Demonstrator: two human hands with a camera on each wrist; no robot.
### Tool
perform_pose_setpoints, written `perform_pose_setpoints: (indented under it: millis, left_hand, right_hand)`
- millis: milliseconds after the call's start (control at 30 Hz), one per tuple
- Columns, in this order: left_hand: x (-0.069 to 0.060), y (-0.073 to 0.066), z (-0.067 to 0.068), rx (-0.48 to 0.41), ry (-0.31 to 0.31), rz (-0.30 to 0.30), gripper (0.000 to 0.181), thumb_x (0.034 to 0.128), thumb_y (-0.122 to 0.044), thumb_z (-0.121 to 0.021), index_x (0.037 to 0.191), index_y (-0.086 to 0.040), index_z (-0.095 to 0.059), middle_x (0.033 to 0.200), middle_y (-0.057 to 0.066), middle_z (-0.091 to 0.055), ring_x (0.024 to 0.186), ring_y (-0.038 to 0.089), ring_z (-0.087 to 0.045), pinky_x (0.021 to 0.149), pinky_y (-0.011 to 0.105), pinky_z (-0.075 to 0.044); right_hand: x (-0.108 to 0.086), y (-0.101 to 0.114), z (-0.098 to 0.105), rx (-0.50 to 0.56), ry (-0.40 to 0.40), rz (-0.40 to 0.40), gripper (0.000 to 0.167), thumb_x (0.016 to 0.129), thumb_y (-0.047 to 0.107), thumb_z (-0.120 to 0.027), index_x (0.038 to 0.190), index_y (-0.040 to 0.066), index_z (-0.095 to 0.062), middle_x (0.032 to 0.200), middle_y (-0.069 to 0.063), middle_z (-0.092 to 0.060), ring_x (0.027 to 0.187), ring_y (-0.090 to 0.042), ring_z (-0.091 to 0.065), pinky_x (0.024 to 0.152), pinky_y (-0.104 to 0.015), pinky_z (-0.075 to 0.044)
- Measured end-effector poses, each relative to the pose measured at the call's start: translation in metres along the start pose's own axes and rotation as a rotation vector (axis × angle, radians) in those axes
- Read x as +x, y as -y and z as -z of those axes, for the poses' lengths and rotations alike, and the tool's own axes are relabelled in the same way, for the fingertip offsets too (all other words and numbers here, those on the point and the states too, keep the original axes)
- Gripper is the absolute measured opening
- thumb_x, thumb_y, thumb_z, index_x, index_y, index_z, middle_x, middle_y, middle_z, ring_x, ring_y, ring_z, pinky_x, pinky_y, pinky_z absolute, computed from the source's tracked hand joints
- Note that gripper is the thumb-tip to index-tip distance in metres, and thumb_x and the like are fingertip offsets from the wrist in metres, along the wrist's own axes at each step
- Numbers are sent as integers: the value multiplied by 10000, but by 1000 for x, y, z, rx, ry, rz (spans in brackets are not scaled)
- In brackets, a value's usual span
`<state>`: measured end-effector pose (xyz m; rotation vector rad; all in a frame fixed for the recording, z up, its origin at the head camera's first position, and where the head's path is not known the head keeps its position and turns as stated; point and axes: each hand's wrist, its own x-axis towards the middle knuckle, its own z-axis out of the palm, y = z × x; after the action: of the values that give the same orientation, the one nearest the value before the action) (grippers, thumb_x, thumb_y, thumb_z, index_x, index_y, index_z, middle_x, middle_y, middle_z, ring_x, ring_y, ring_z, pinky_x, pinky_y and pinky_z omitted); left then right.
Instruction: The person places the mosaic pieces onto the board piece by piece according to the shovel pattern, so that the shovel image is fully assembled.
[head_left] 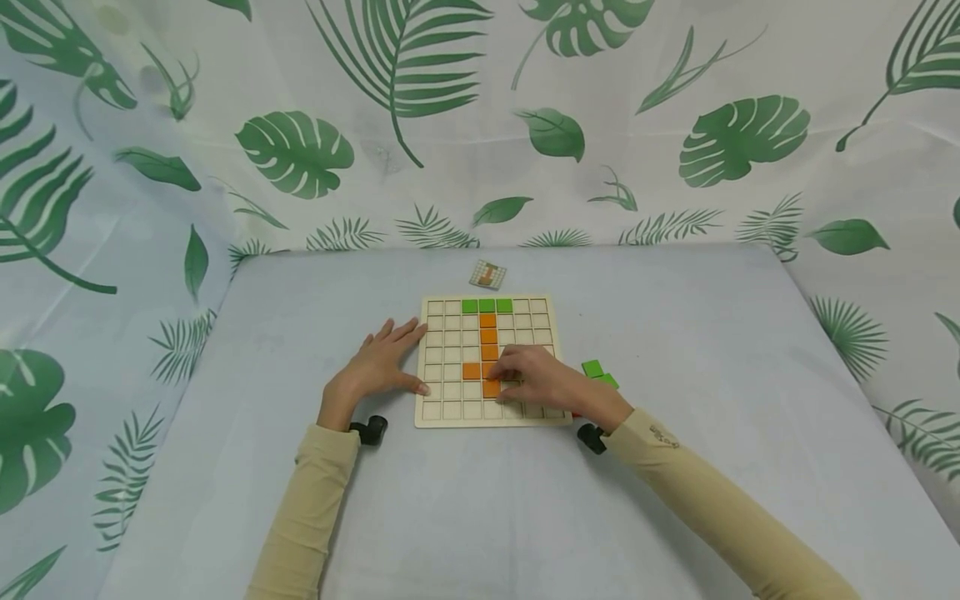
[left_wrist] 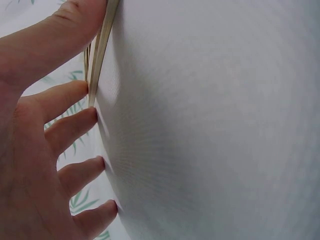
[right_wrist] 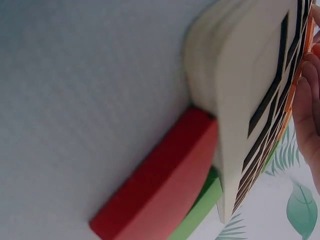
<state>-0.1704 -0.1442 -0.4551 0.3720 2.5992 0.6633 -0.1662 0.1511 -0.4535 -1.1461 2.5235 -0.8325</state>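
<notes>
A pale wooden grid board point(head_left: 452, 410) lies on the table. Three green tiles point(head_left: 487, 306) sit in its top row, and several orange tiles point(head_left: 489, 336) form a column below, with one orange tile point(head_left: 471, 372) just left of it. My left hand point(head_left: 378, 363) rests spread at the board's left side; in the left wrist view its fingers point(left_wrist: 80, 172) are spread by the edge. Over the lower column, my right hand point(head_left: 536, 375) has bent fingers; at the right wrist view's edge, an orange tile point(right_wrist: 316, 49) appears pinched in its fingertips, partly hidden.
A small pattern card point(head_left: 488, 274) lies behind the board. Loose green tiles point(head_left: 592, 368) are to its right, partly behind my right wrist. A red piece point(right_wrist: 160, 175) touches the board's corner beside a green piece point(right_wrist: 200, 205). Leaf-printed cloth point(head_left: 555, 192) rises behind the table.
</notes>
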Motion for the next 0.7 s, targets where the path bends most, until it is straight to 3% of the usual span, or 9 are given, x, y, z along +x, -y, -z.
perform_pose_setpoints:
  millis: [300, 700]
  left_hand:
    - [0, 0, -1, -6, 1, -1, 1066, 826, -368, -869, 1656, -145, -237, 1736, 94, -143, 1595, 423, -5, 1281, 634, -39]
    - [-1, 0, 0, -11, -2, -4, 1068, 824, -362, -871, 1655, -146, -237, 1735, 96, -146, 1593, 427, -5, 1279, 639, -36]
  right_hand:
    - [-6, -1, 2, 37, 4, -53, 277, 873, 81, -816, 1139, 25, -763, 1066, -68, -743, 952, -178, -705, 851, -278, -611]
    - [-25, -11, 10, 20, -86, -53, 218, 869, 49, -800, 1082, 18, -767, 1004, -66, -758, 864, -194, -682, 775, -315, -595]
